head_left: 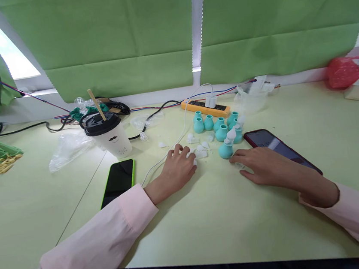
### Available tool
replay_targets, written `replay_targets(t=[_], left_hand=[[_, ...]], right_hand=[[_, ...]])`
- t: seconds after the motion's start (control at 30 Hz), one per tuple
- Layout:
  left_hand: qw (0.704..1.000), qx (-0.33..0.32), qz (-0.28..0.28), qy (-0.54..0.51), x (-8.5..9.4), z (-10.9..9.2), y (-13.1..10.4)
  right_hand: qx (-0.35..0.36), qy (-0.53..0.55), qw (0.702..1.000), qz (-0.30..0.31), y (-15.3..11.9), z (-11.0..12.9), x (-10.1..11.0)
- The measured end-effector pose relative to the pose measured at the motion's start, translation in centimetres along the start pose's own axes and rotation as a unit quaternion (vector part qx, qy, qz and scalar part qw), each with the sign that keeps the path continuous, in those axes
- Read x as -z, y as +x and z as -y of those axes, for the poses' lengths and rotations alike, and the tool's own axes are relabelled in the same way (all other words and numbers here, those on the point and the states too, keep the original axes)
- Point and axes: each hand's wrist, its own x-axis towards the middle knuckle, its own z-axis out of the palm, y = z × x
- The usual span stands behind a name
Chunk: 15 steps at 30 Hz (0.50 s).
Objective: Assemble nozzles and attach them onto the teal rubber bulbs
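Observation:
My left hand (179, 167) rests on the table with bent, spread fingers over small white pieces (202, 154). Its fingertips are close to these pieces, and some may lie hidden under them. Palm down, my right hand (264, 166) has its fingers stretched out and its thumb apart. A small clear piece (239, 166) lies on the table between that thumb and the fingers. Just beyond the right fingertips stands a small teal round-bellied bottle (225, 151) with a whitish translucent piece (231, 135) in its neck. Several similar teal bottles (221, 133) stand behind it.
A phone (278, 147) lies under the right forearm, a green-edged phone (119, 181) left of my left hand. Behind are a lidded paper cup (114, 142), a yellow power strip (207, 106) with a white cable, and plastic bags (71, 149). A red package (344, 72) sits far right.

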Motion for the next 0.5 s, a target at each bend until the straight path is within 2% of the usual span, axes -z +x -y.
replay_targets(t=[0.2, 0.37, 0.5], left_hand=[[1.0, -0.004, 0.009, -0.026, 0.4, 0.2, 0.1], [0.999, 0.006, 0.018, -0.029, 0.3, 0.2, 0.4], [0.999, 0.004, 0.023, -0.036, 0.3, 0.5, 0.5]], right_hand=[[-0.002, 0.053, 0.998, -0.025, -0.1, -0.5, -0.2], [0.011, 0.036, 0.998, -0.047, 0.0, 1.6, 0.8], [0.014, 0.049, 0.998, -0.041, 0.1, 3.2, 0.4]])
